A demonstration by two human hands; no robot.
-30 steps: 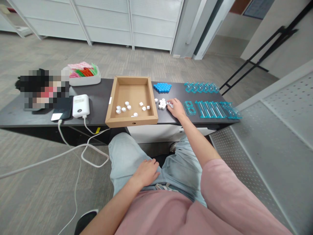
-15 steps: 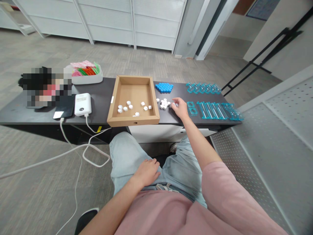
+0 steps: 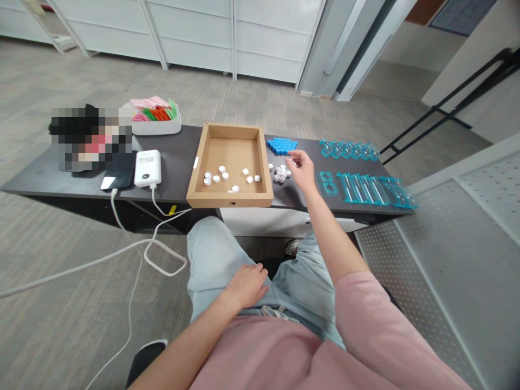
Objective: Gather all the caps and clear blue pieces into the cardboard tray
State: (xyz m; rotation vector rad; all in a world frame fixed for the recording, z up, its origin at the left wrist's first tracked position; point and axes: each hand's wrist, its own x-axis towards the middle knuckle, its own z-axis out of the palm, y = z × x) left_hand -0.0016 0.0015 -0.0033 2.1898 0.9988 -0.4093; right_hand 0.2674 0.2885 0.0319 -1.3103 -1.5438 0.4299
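Observation:
My right hand (image 3: 301, 171) hovers over the dark table, fingers pinched near the blue hexagonal pieces (image 3: 281, 145) and just right of a small pile of white pieces (image 3: 280, 173). What the pinch holds is too small to name. An open cardboard tray (image 3: 229, 199) left of the hand holds several white pieces (image 3: 227, 176). My left hand (image 3: 245, 284) rests flat on my thigh, fingers loosely spread, holding nothing.
Clear teal plastic parts (image 3: 371, 188) lie in rows at the table's right end, more teal parts (image 3: 349, 149) behind them. A white power bank (image 3: 148, 168), a phone (image 3: 119, 170) with cables, and a white bin of coloured strips (image 3: 156, 122) sit left.
My right hand has lifted off the white pile and moved up toward the blue pieces, fingers pinched. The left hand has stayed on my thigh.

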